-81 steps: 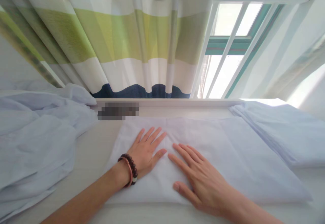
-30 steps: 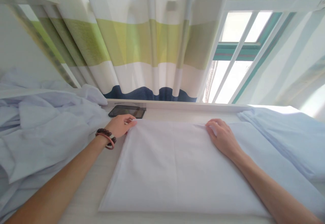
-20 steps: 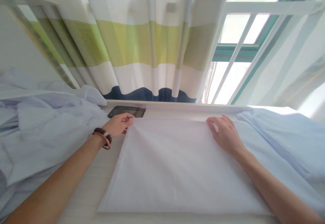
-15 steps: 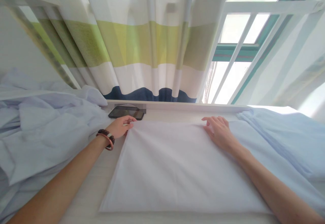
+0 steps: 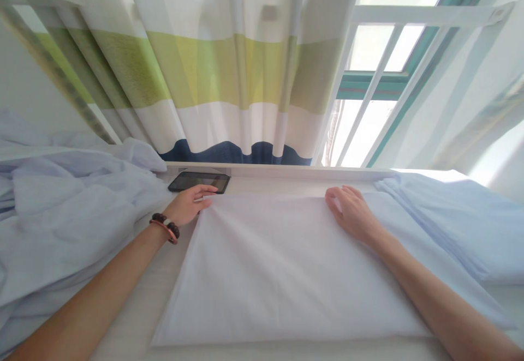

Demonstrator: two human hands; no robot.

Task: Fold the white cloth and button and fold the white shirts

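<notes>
Got a plain white surface (image 5: 126, 323) here in a bright room. Starting by the near edge: one white cloth (image 5: 254, 284), folded flat with soft creases, over the middle and stopping short of the far edge. All along the left side, a big crumpled heap of white fabric (image 5: 73, 197). Up at the cloth's far left corner, the left hand (image 5: 184, 206), with bracelets (image 5: 172, 229) at the wrist and thumb and fingers around that corner; can't tell if actually pinched tight. Further right on that same cloth edge, the right hand (image 5: 351, 212), pinching it between thumb and fingertips. Toward the far right corner, a folded pale cloth (image 5: 458, 219). Right past the left fingers, near the far edge, a dark phone (image 5: 191, 179) lying flat. Beyond the raised rim (image 5: 286, 173), a striped curtain (image 5: 229, 66), white railing (image 5: 409, 16) and teal window frame (image 5: 388, 84).
</notes>
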